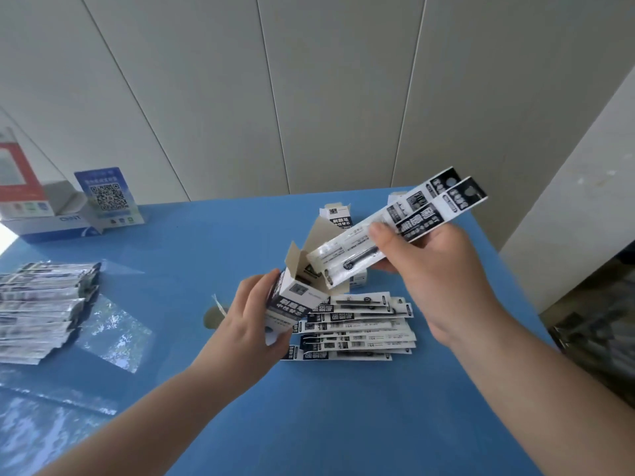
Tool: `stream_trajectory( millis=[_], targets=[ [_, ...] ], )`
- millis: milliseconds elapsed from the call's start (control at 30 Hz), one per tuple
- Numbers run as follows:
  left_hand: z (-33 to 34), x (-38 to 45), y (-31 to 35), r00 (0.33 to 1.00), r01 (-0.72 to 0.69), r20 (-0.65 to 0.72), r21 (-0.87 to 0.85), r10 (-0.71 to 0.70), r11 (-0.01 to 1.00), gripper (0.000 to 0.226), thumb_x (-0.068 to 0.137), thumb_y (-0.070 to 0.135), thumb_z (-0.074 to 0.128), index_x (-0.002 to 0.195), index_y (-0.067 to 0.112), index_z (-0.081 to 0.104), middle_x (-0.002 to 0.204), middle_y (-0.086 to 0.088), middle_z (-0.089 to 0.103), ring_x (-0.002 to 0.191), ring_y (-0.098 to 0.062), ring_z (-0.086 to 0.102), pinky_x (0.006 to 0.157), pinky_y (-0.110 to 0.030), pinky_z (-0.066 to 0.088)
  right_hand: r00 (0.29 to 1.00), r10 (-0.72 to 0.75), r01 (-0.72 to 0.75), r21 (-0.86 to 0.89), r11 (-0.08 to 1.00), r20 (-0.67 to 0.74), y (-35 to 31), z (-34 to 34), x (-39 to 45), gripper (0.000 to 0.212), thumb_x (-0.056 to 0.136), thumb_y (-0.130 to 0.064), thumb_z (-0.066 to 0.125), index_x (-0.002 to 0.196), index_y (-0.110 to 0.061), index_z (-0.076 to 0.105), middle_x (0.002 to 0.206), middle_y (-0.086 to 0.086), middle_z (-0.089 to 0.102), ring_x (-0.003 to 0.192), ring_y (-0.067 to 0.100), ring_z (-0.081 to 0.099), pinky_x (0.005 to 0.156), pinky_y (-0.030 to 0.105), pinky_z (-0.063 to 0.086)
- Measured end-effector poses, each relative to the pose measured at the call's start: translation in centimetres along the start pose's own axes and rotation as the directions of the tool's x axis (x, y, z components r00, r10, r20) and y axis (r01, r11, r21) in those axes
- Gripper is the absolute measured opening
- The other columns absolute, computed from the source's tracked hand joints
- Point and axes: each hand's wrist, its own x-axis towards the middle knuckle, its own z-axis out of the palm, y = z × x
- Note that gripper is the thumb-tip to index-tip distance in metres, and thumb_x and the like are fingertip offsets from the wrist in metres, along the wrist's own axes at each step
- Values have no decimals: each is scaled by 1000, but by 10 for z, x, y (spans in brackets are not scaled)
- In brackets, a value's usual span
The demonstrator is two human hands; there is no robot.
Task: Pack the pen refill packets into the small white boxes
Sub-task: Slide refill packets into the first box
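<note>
Pinching two refill packets point(395, 225) in my right hand point(436, 269), I should square their lower ends to the open box point(295, 297) gripped by my left hand point(251, 317).

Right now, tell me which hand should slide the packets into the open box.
The right hand: it already grips the refill packets, their lower ends at the open box mouth. The left hand is occupied holding that box.
</note>
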Motion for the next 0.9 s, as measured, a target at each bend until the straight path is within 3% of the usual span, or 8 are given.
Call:
stream_trajectory(
  millis=[133,267,367,467,600,700,767,900],
  targets=[
    [-6,-3,-5,998,-59,36,-25,60,998,94,72,8,83,149,12,30,135,1,40,119,5,40,99,0,26,998,24,-4,-290,957,64,6,20,-5,37,86,-47,68,93,-11,73,90,10,78,87,28,74,83,51,59],
    [-9,-1,-8,999,-40,32,-78,42,996,95,72,7,83,150,11,29,134,2,39,114,-2,46,94,0,30,989,56,-10,-310,951,140,8,32,-13,31,81,-46,81,103,-25,72,87,-21,75,77,-2,71,69,12,52],
    [-10,-2,-14,999,-35,23,-141,39,989,97,75,7,82,152,19,25,134,13,34,114,6,41,93,-6,34,989,55,-6,-327,945,140,12,29,-18,55,70,-68,77,116,-41,62,101,-19,68,88,1,66,77,14,52],
    [-10,-3,-17,999,-22,24,-165,26,986,95,77,9,80,154,19,25,132,19,30,114,12,38,91,-1,32,996,18,18,-400,917,85,24,20,-22,35,79,-63,66,108,-45,62,101,-21,67,88,0,64,76,13,50],
    [-7,-5,-13,1000,-6,9,-215,8,977,94,76,9,78,154,17,26,126,19,33,109,2,45,87,-4,38,995,79,-7,-742,670,62,64,6,-23,19,93,-28,68,112,-28,69,98,-17,62,92,5,62,83,30,52],
    [-6,-1,-13,999,37,-18,-184,-41,982,93,76,16,72,154,25,22,125,24,31,112,-4,41,94,-39,48,977,146,73,-889,452,154,88,6,-19,34,97,-30,63,131,-24,63,119,-12,61,116,16,56,93,33,49],
    [-5,4,-13,997,64,-19,-170,-69,983,91,76,21,67,153,29,20,124,25,31,113,-5,36,93,-53,47,960,161,164,-927,339,229,99,8,-11,37,99,-31,59,135,-22,60,129,-7,60,123,21,52,97,36,47],
    [-2,6,-17,997,68,-9,-169,-71,983,90,77,31,66,153,29,18,125,23,32,119,-10,38,95,-58,46,903,194,357,-920,163,384,110,14,0,15,99,-26,55,108,-19,64,109,-4,62,106,23,55,86,37,45]
  ],
)
